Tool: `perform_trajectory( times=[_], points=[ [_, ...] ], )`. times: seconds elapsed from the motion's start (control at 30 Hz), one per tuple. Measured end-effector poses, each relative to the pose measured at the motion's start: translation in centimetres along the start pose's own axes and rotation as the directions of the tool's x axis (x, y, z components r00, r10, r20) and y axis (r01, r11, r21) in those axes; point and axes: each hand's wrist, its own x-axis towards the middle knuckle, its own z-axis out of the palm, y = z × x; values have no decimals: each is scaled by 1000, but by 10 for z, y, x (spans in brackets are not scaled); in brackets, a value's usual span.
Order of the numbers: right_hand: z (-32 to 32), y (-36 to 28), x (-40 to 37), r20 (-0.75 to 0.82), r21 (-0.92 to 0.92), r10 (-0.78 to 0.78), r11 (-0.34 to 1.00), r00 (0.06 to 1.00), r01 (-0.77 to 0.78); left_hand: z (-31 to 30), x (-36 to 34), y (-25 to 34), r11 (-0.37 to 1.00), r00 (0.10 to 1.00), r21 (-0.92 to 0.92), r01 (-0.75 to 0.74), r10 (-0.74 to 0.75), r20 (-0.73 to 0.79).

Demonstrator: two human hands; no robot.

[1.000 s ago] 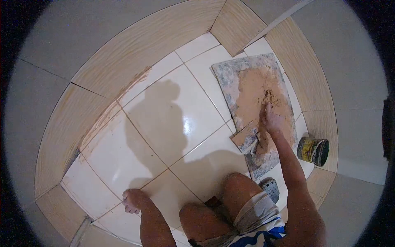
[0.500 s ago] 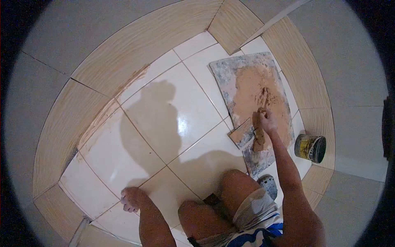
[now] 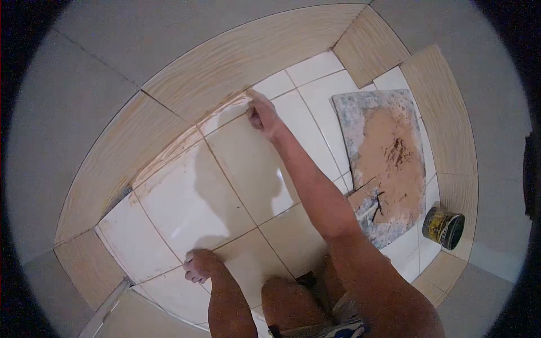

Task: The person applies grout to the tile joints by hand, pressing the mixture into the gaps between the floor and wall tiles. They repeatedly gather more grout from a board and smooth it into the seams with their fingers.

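Note:
My right hand (image 3: 262, 115) reaches to the seam where the wood-patterned skirting tile (image 3: 225, 62) meets the white floor. Its fingers are curled and the tips touch the seam; whatever they pinch is too small to make out. Orange-tan paste (image 3: 169, 155) is smeared along this seam to the left of the hand. My left hand (image 3: 202, 266) rests on the white floor tiles (image 3: 183, 208) near a joint, its fingers folded in with nothing seen in them. To the right lies a stained grey board (image 3: 348, 115) spread with orange-tan powder or paste (image 3: 375, 132).
A small black and yellow bucket (image 3: 442, 226) lies tipped by the right wall. A flat piece (image 3: 363, 194) sits on the board's near left edge, partly behind my right arm. My knees (image 3: 287, 298) are at the bottom. Skirting tiles surround the floor.
My right hand has left the paste on the board and swung left and up to the wall seam. My left hand stays on the floor. The view has shifted slightly.

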Motion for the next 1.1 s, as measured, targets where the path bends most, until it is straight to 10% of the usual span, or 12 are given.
perform_trajectory(
  times=[0.3,0.37,0.53,0.63,0.9,1.0,1.1],
  points=[
    [11,28,33,-23,-417,-126,903,992,105,-7,6,-3,995,976,-66,70,-55,210],
    [23,24,26,-142,-937,-297,349,944,-31,-5,3,-3,997,986,-73,37,-24,164],
    [70,11,34,-251,-924,-140,330,958,-194,-9,2,-4,980,991,-181,84,-65,113],
    [75,13,50,-116,-990,24,72,993,-117,-3,2,-4,982,984,-159,105,-80,157],
    [16,62,53,104,-907,-304,362,947,216,-20,2,0,977,977,-168,131,-99,186],
    [11,-1,24,-210,-852,-262,521,942,-45,-4,5,-1,985,977,-116,128,-105,188],
    [21,-28,33,-325,-909,-124,314,937,-274,2,3,-3,980,988,-159,117,-98,119]
  ],
)
